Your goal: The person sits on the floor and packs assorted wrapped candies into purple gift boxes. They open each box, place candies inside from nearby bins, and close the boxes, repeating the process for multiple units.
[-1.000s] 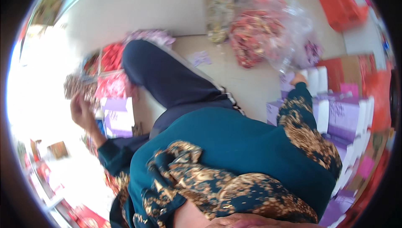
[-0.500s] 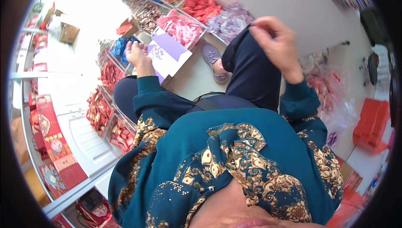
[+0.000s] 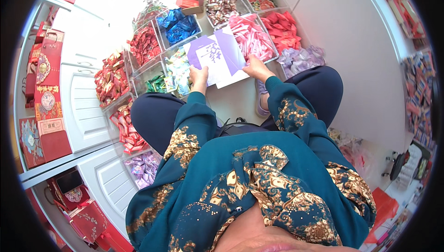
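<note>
A flat purple and white cardboard piece [image 3: 221,48] with a purple pattern rests over the near edges of several clear bins in front of me. My left hand [image 3: 199,77] grips its near left edge, thumb on top. On its near right corner, my right hand [image 3: 257,68] has its fingers closed. Pink wrapped sweets [image 3: 252,34] fill the bin just beyond my right hand. Beside my left hand is a bin of pale yellow-green packets [image 3: 178,69].
More bins hold blue packets [image 3: 178,26], red packets [image 3: 144,44], red-gold packets [image 3: 112,78] and lilac packets [image 3: 301,60]. White cabinets [image 3: 88,108] and red gift boxes [image 3: 50,99] line the left. A pale panel [image 3: 356,58] stands on the right.
My right hand has come down and left from above my right knee onto the cardboard piece. My left hand has closed on its near edge. The view has shifted.
</note>
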Motion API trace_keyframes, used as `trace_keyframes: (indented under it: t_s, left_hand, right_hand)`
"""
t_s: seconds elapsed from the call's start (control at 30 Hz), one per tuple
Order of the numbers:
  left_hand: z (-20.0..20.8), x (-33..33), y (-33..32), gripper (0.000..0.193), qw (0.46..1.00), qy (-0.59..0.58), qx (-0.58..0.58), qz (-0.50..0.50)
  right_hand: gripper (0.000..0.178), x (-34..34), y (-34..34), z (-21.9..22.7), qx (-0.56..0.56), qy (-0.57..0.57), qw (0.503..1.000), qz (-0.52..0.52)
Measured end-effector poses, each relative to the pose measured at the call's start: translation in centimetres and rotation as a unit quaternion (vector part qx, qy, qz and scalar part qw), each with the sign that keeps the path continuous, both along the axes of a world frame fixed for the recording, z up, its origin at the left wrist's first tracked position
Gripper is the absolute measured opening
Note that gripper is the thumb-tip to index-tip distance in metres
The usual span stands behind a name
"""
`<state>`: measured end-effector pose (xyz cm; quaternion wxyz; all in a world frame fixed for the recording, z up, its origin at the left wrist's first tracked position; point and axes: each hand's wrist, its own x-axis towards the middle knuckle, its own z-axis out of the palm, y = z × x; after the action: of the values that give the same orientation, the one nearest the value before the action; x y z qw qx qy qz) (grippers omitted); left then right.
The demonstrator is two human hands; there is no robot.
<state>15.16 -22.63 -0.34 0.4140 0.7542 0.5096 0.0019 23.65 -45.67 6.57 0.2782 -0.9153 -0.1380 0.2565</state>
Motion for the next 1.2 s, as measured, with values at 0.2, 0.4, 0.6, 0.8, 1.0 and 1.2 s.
trace_keyframes:
  t_s: [0.2, 0.4, 0.6, 0.8, 1.0, 1.2]
  left_hand:
    - [1.4, -1.0, 0.7, 0.078, 1.0, -0.008, -0.014, -0.005]
    - [0.6, -1.0, 2.6, 0.072, 0.987, -0.153, -0.021, 0.05]
    - [6.8, 0.2, 5.3, 0.067, 0.915, -0.391, 0.096, -0.011]
    - [12.4, 0.4, 4.6, 0.035, 0.856, -0.511, -0.07, 0.032]
    - [15.3, -1.5, 4.7, 0.023, 0.73, -0.529, -0.434, -0.006]
    - [17.3, -1.6, 2.2, 0.02, 0.762, -0.553, -0.337, -0.009]
  right_hand:
    - [0.06, -0.4, 1.5, -1.8, -0.05, 0.023, 0.998, -0.036]
    - [0.035, 1.0, 2.3, -1.9, 0.116, 0.04, 0.988, -0.098]
    - [0.03, 2.6, 2.1, 5.9, 0.314, 0.044, 0.948, -0.026]
    - [0.057, 1.5, 2.4, 9.5, 0.373, -0.052, 0.926, -0.031]
    - [0.059, 1.2, 1.0, 11.1, 0.42, 0.057, 0.903, -0.064]
    - [0.079, -2.0, 2.7, 13.3, 0.362, 0.064, 0.93, 0.029]
